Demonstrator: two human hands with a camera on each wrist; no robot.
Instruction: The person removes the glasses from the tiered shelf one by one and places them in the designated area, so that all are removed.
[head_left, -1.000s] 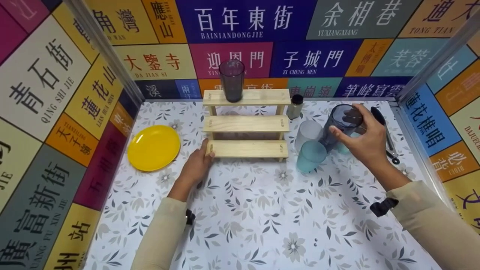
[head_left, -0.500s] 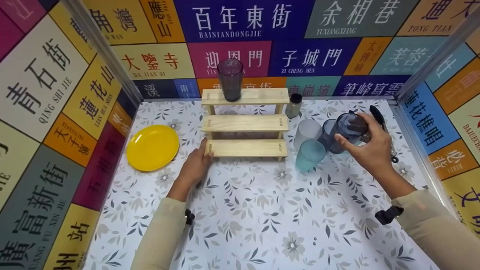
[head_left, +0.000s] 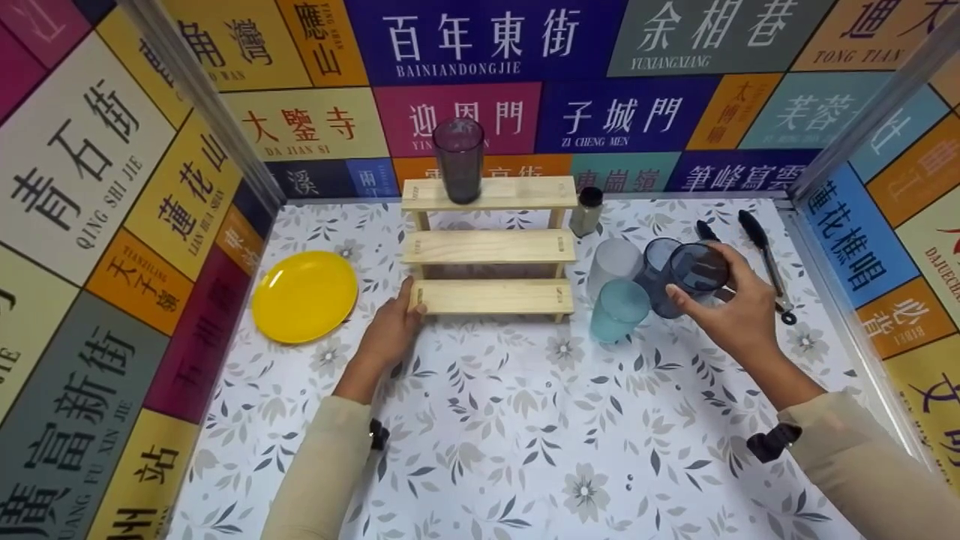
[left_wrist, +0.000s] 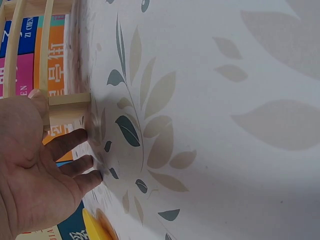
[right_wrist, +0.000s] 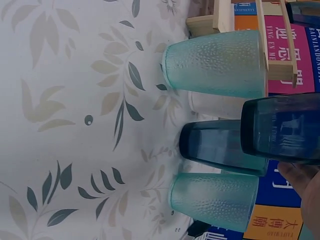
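Note:
My right hand point(head_left: 731, 304) holds a dark blue tumbler point(head_left: 699, 268) by its sides. In the right wrist view that tumbler stands off the table, its base higher than that of a second blue tumbler point(right_wrist: 220, 145) beside it. A teal tumbler point(head_left: 619, 309) and a frosted clear tumbler point(head_left: 615, 266) stand close by. Another teal tumbler point(right_wrist: 215, 200) shows in the right wrist view. My left hand point(head_left: 390, 326) grips the left end of a three-tier wooden stand point(head_left: 491, 297), thumb on its lowest board. A purple tumbler point(head_left: 460, 161) stands upright on the top tier.
A yellow plate point(head_left: 305, 297) lies left of the stand. Behind the tumblers is a small black-capped jar point(head_left: 586, 212). Black-tipped tongs point(head_left: 766, 259) lie at the right. Printed panels point(head_left: 457, 45) wall in the back and both sides of the floral-patterned table point(head_left: 480, 450).
My right hand has moved the held tumbler right and nearer to me, away from the second blue tumbler, which now shows separately. The left hand stays on the stand.

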